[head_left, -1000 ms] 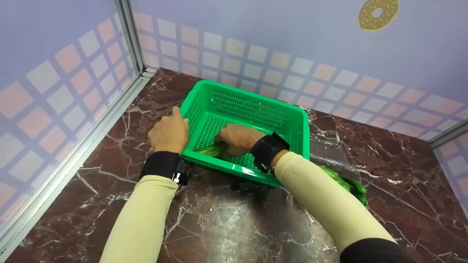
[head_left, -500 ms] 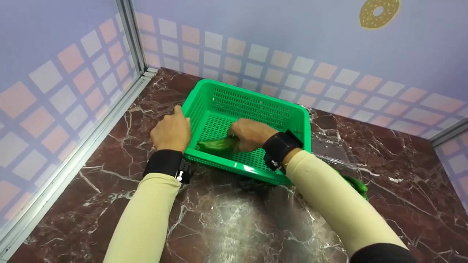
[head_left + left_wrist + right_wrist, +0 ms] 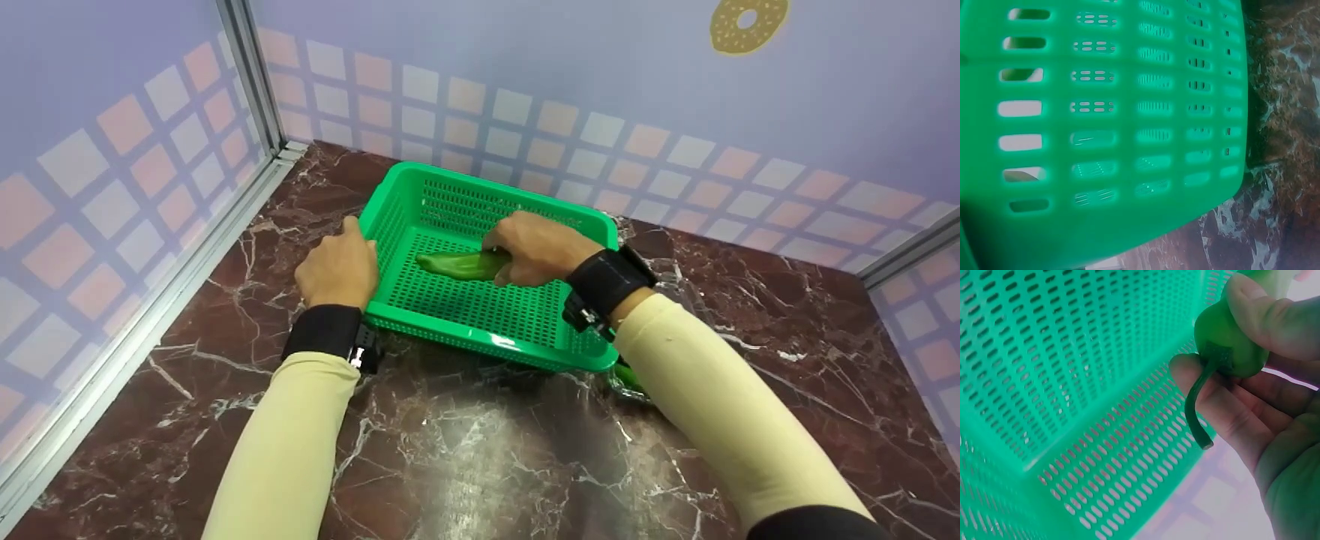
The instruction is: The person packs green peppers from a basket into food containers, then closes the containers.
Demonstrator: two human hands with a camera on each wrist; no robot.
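A green perforated plastic basket (image 3: 555, 214) sits on the dark marble table. My right hand (image 3: 536, 247) is inside it and grips a long green pepper (image 3: 459, 264) by its stem end, tip pointing left just above the basket floor. The right wrist view shows my fingers (image 3: 1224, 402) curled round the pepper (image 3: 1230, 346) and its stem. My left hand (image 3: 339, 264) holds the basket's left rim from outside. The left wrist view shows only the basket wall (image 3: 1129, 124).
More green peppers (image 3: 628, 377) lie on the table right of the basket, mostly hidden behind my right forearm. Checkered walls close the back and left sides. Bare marble table (image 3: 465, 465) stretches in front of the basket.
My right hand has carried the pepper from the basket's near-left corner toward its middle and farther back. The left hand has stayed on the rim.
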